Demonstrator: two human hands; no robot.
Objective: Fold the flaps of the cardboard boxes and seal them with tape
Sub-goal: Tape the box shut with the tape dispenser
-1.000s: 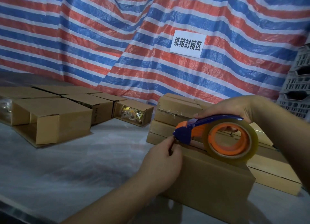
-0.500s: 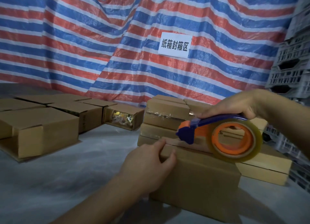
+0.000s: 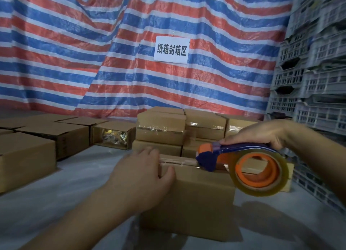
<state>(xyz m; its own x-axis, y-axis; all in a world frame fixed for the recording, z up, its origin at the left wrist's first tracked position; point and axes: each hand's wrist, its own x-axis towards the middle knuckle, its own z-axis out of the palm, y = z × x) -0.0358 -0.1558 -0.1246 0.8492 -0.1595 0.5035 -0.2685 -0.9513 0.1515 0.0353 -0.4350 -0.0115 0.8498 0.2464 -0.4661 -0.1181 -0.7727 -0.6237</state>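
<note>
A closed cardboard box [image 3: 191, 203] stands on the table in front of me. My left hand [image 3: 142, 176] rests on its top left corner, fingers over the edge and thumb on the front face, pressing down the end of a clear tape strip [image 3: 179, 162]. My right hand [image 3: 258, 135] grips the blue handle of an orange tape dispenser [image 3: 243, 167] holding a roll of clear tape. The dispenser's blue head sits on the box top, right of my left hand.
Taped boxes [image 3: 161, 131] are stacked behind the box. Unsealed boxes [image 3: 24, 159] lie at the left, one with its open end [image 3: 112, 136] showing contents. Grey plastic crates [image 3: 314, 81] stand stacked at the right. A striped tarp with a white sign [image 3: 171, 50] hangs behind.
The dispenser has slid right along the box top, laying a strip of tape. My left hand went from pinching the tape end to pressing flat on the box corner.
</note>
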